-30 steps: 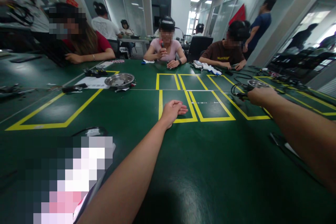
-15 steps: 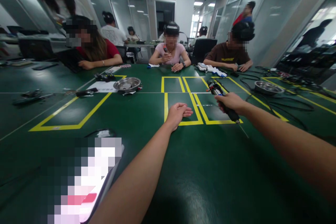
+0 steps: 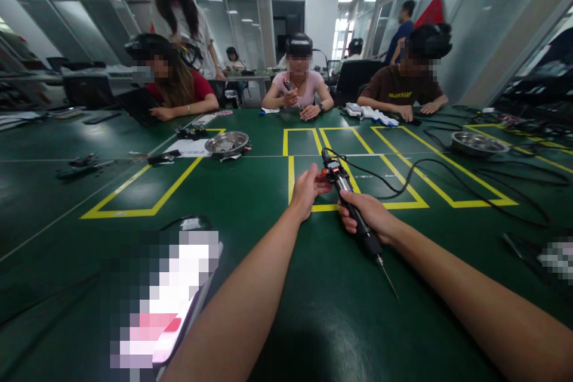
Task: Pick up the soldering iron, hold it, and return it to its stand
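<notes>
My right hand (image 3: 364,213) is wrapped round the body of a black electric screwdriver (image 3: 354,206). Its long thin bit points down toward me and to the right, and a black cable leaves its far end. Right beside that far end is my left hand (image 3: 308,191), fingers extended and thumb up. Whether its fingertips touch the screwdriver I cannot tell. Both hands are above the green table (image 3: 250,191), over yellow tape outlines (image 3: 292,182).
A metal bowl (image 3: 227,143) with small parts stands left of centre, another metal bowl (image 3: 478,143) at the right amid cables. A lit tablet-like screen (image 3: 179,286) is near my left forearm. Across the table sit several people; white gloves (image 3: 373,114) lie before one.
The screwdriver in my right hand has come left and nearer, up beside my left hand, its bit now plainly seen. My view has turned slightly left.
</notes>
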`<state>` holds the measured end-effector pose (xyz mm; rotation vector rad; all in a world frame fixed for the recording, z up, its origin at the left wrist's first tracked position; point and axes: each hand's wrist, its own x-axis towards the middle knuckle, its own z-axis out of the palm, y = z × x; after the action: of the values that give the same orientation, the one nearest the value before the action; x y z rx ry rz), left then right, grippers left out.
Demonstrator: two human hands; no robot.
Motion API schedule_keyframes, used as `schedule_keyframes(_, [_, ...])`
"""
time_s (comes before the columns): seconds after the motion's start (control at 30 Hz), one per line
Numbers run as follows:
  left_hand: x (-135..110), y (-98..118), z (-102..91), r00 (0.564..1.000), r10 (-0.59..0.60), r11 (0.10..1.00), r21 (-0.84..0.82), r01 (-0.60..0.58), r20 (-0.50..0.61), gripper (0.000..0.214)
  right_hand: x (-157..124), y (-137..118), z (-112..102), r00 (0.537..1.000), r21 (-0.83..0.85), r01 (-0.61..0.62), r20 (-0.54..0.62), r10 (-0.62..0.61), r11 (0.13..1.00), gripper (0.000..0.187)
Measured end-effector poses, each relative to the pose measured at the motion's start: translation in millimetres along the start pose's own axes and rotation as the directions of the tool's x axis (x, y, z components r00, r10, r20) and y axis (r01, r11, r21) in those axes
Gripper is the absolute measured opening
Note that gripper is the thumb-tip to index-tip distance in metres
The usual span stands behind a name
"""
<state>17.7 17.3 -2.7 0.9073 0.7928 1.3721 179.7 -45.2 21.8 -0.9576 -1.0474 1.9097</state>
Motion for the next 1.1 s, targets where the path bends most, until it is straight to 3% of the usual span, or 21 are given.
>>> schedule_keyframes(0.23, [-5.9,0.0,2.3,0.997,0.05,0.997,0.062,-0.054,0.063,0.04,-2.2,6.2,-4.4,1.0,-0.017,0.02,0.016,-0.02,1.0,0.031])
schedule_keyframes(0.9, [-10.7,2.5,10.4,0.983,0.162,0.975,0.165,-0.146,-0.089,0.029,-0.3,6.6,-5.5,0.999,-0.035,0.048,0.01,-0.048,0.998,0.031])
schedule_keyframes(1.1, [-8.6,1.4,10.7,0.982,0.137,0.982,0.146,-0.119,-0.127,0.026,-0.3,7.0,-5.9,0.999,-0.014,0.043,0.012,-0.043,0.999,0.031])
